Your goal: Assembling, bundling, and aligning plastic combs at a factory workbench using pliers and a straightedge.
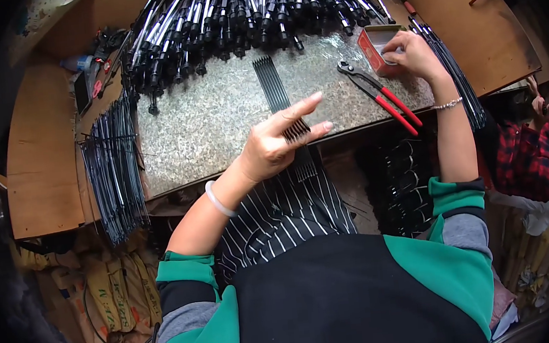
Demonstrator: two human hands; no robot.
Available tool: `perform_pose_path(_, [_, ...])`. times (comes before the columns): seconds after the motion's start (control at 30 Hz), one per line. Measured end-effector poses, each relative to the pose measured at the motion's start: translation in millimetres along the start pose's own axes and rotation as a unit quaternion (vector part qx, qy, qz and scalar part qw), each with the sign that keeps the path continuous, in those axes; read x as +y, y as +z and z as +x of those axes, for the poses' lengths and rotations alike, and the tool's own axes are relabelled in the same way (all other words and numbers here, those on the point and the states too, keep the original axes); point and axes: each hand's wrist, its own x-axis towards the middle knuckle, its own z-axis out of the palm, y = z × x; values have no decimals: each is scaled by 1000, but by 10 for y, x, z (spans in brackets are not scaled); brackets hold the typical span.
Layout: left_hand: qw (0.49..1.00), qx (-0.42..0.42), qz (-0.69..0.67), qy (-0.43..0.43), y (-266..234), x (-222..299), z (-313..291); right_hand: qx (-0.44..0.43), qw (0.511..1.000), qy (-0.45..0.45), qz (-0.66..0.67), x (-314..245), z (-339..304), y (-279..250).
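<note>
My left hand (271,142) is over the table's front edge, two fingers stretched out and apart. Several thin black rods (271,83) lie side by side beneath it, showing between those fingers and jutting past the edge toward my lap. My right hand (413,56) reaches into a small open red box (375,51) at the back right. Its fingertips are drawn together at the opening; whatever they pinch is too small or hidden to name. Between the hands lie pliers (386,99) with red handles and a dark head, touched by neither.
A large heap of black and silver rods with black fittings (235,18) covers the back of the speckled tabletop (186,127). Bundles of thin dark rods lie at the left (114,166) and right (452,71) edges. Pink-handled scissors (97,89) and a bottle (75,63) sit far left.
</note>
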Motion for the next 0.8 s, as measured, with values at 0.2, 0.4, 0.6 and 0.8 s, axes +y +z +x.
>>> perform_pose_path(0.2, [1000,-19,-9,-14,-8,-38,17,30,997,-61,-33,57,18,57])
perform_pose_path(0.4, [999,4,-12,-31,-2,-24,-12,159,946,-57,278,-780,-356,68])
perform_pose_path(0.6, [999,8,-31,-11,25,-63,-28,166,935,-251,186,-1487,-716,297])
perform_pose_path(0.8, [998,39,-42,-22,57,-70,-43,175,929,-253,205,-1563,-732,315])
